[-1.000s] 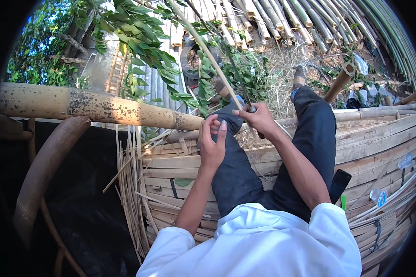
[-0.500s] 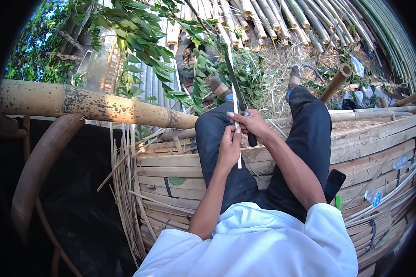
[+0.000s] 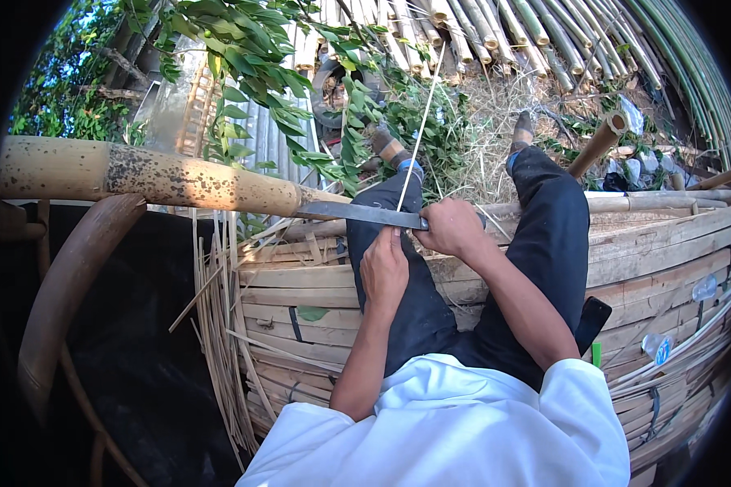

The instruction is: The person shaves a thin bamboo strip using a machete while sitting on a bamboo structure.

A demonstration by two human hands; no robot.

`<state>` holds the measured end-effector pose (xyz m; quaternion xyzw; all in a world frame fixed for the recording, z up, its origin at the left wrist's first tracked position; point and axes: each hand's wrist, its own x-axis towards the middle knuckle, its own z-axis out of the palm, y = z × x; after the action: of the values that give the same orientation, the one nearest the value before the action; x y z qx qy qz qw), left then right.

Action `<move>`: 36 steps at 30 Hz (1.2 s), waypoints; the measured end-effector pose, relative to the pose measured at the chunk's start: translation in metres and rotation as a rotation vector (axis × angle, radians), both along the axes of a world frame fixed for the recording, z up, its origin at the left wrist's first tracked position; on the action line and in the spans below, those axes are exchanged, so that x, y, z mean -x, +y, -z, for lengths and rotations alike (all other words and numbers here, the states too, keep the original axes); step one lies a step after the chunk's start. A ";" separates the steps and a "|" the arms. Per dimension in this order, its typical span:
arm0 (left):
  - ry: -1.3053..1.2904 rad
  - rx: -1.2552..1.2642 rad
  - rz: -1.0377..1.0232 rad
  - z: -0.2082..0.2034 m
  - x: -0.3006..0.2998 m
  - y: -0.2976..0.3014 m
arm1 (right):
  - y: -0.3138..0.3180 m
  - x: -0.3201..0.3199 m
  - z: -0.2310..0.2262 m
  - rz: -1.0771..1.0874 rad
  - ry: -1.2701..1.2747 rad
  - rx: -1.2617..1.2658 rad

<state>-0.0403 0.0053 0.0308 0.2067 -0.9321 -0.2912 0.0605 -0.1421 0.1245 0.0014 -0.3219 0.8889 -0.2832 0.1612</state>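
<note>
My right hand (image 3: 453,229) is closed around the handle of a long dark knife (image 3: 357,213), whose blade points left across my left knee. A thin pale bamboo strip (image 3: 421,122) rises from the blade's base up and away over the leaves. My left hand (image 3: 384,272) pinches the strip's lower end just under the blade, resting on my dark trouser leg. I sit on a platform of split bamboo slats (image 3: 666,235) with both legs stretched forward.
A thick spotted bamboo pole (image 3: 138,174) lies across the left, with a curved pole (image 3: 65,292) below it. Loose thin strips (image 3: 219,325) hang at the platform's left edge. Stacked bamboo canes (image 3: 544,40) and leafy branches (image 3: 252,57) fill the far side. A dark phone (image 3: 591,321) lies by my right thigh.
The knife has swung from pointing up and away to lying level with its blade to the left. Both hands stay on my left knee, now with a thin strip at the blade.
</note>
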 end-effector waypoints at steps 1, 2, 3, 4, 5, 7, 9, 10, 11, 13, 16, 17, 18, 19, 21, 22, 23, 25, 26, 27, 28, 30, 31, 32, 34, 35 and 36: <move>-0.016 0.041 -0.009 -0.002 -0.002 0.000 | 0.000 0.001 0.002 0.001 -0.003 -0.001; -0.017 0.040 -0.010 -0.002 -0.003 0.000 | 0.000 0.002 0.003 0.009 0.001 -0.019; 0.049 0.029 0.003 -0.001 -0.005 0.000 | 0.000 0.004 0.004 0.017 0.005 -0.036; 0.116 0.017 0.017 -0.001 -0.008 0.000 | 0.001 0.005 0.005 0.017 0.004 -0.037; 0.113 0.020 0.018 -0.002 -0.010 0.000 | 0.002 0.007 0.008 0.077 -0.017 -0.031; 0.026 0.039 -0.021 -0.006 -0.016 0.000 | 0.006 0.014 0.013 0.140 -0.041 -0.023; 0.068 0.045 -0.004 0.005 -0.026 -0.005 | 0.009 0.022 0.016 0.138 -0.039 -0.119; 0.112 0.053 0.009 0.009 -0.029 -0.008 | 0.010 0.021 0.018 0.115 -0.018 -0.107; 0.108 0.051 0.010 0.005 -0.028 -0.007 | 0.010 0.021 0.017 0.115 -0.023 -0.109; -0.029 0.034 0.013 -0.007 -0.027 -0.006 | 0.010 0.025 0.017 0.074 -0.046 -0.144; 0.014 0.035 -0.003 -0.001 -0.047 -0.017 | 0.016 0.044 0.026 0.374 -0.175 -0.137; 0.013 0.036 0.000 0.002 -0.056 -0.018 | 0.032 0.060 0.025 0.477 -0.216 -0.134; 0.020 0.013 0.009 0.004 -0.066 -0.018 | 0.047 0.073 0.031 0.552 -0.215 -0.149; 0.021 -0.006 0.007 0.003 -0.076 -0.020 | 0.055 0.083 0.031 0.565 -0.226 -0.160; -0.004 -0.024 -0.024 -0.005 -0.074 -0.015 | 0.046 0.079 0.026 0.530 -0.233 -0.120; -0.080 -0.071 -0.055 -0.009 -0.069 -0.014 | 0.037 0.069 0.024 0.400 -0.230 -0.142; -0.154 -0.120 -0.091 -0.012 -0.064 -0.011 | 0.027 0.052 0.018 0.266 -0.224 -0.166; -0.136 -0.099 -0.109 -0.006 -0.056 -0.011 | 0.007 0.015 0.013 0.076 -0.178 -0.105; -0.123 -0.077 -0.125 -0.004 -0.054 -0.012 | -0.002 0.000 0.007 0.029 -0.187 -0.078; -0.125 -0.078 -0.124 -0.003 -0.052 -0.012 | -0.007 -0.009 0.003 -0.016 -0.198 -0.052; -0.063 -0.042 -0.099 -0.002 -0.051 -0.011 | -0.008 -0.012 0.003 -0.014 -0.201 -0.053; 0.000 -0.008 -0.070 -0.004 -0.047 -0.009 | -0.008 -0.014 0.007 0.016 -0.164 -0.005; -0.008 0.007 -0.044 -0.007 -0.046 -0.007 | -0.007 -0.013 0.011 0.020 -0.166 -0.006; -0.014 0.022 -0.020 -0.009 -0.044 -0.005 | -0.005 -0.008 0.014 0.009 -0.142 -0.042; 0.000 0.025 -0.002 -0.004 -0.046 -0.005 | -0.002 -0.003 0.018 0.000 -0.118 -0.080; 0.013 0.031 0.014 0.000 -0.048 -0.006 | -0.001 -0.002 0.018 0.007 -0.109 -0.085; 0.011 0.030 0.016 0.002 -0.049 -0.007 | 0.000 -0.001 0.018 0.014 -0.099 -0.090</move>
<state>0.0086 -0.0017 0.0287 0.1969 -0.9376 -0.2789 0.0664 -0.1409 0.1246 -0.0164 -0.2935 0.8939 -0.2600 0.2173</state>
